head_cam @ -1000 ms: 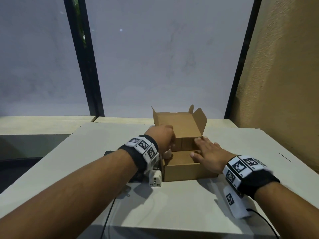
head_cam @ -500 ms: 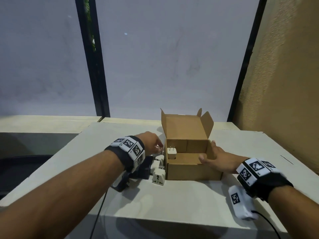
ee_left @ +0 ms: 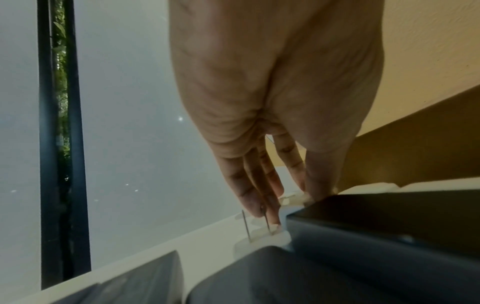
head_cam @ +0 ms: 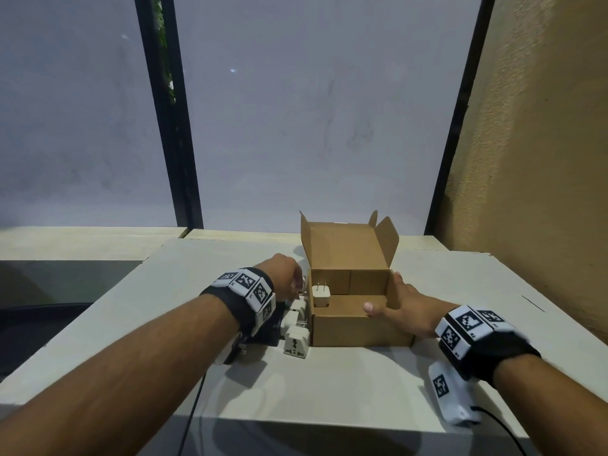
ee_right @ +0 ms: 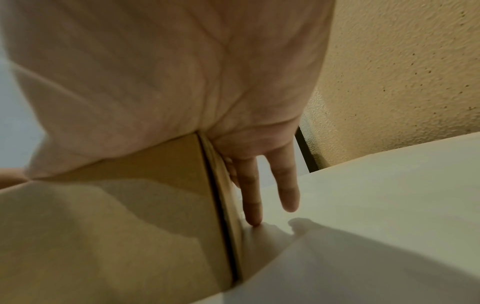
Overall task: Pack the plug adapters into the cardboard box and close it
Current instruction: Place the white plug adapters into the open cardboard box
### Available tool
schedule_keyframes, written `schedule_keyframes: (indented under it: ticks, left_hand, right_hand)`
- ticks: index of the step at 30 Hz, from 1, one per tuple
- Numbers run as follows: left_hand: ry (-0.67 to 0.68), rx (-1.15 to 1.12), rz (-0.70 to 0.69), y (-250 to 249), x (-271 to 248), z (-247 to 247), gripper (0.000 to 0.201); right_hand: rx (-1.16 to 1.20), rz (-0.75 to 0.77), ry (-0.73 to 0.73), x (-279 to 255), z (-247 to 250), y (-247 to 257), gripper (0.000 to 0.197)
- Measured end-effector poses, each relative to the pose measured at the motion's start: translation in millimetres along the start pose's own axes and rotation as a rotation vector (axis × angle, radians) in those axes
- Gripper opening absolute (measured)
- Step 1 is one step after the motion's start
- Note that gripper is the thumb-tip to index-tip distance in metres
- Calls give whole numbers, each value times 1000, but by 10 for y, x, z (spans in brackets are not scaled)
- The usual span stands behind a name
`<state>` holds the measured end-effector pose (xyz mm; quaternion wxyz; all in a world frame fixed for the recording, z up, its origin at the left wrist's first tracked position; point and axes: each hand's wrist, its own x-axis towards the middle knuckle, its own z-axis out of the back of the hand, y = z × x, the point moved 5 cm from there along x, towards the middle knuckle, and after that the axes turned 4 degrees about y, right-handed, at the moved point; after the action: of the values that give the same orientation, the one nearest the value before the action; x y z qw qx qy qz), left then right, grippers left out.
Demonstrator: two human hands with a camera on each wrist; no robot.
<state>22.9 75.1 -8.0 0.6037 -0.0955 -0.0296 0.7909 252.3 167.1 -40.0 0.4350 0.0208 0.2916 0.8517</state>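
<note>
Perhaps left hand (head_cam: 283, 271) on adapters (head_cam: 296, 344); box (head_cam: 358, 330) open

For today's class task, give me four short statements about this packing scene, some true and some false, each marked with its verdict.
1. The cardboard box stands open, with its lid flap raised. True.
2. Three adapters lie inside the box. False: only one white adapter shows inside, standing in the left corner with its prongs up.
3. The right hand holds the box's right wall, thumb inside. True.
4. The left hand is inside the box. False: it is outside, down at the loose adapters on the table to the left of the box.
</note>
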Motion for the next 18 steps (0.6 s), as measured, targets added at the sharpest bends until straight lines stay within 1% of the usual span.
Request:
schedule_keyframes:
  ticks: [2,6,7,8,10,12,14,18]
  left_hand:
    - [-46,-33,-10,15,-12,8,28]
    - [-157,-184,-4,42,-72,101,47]
    - [-186,-216,-1,41,-92,146,49]
    - [-216,-235,4,33,-115,200,48]
    - [-283,-262,0,14,-142,314,39]
    - [-332,-309,-33,-20,-152,408,34]
    - [-352,-341,-79,-68,-146,461,35]
    - [-362,-428,-153,-211,-168,478,29]
  right_hand:
    - [-5,-1,3,-8,0,12,106]
    - [-33,-16,-9,2,1,11,105]
    - [-38,-17,-7,2,-1,9,105]
    - [-37,-16,-6,15,-9,1,106]
    - [-42,-12,-4,5,-14,13,108]
    - [-50,-17,-8,-1,-11,15,104]
    - [-38,-11,-12,5,-8,10,103]
    - [-9,6,-8,70,-16,-43,108]
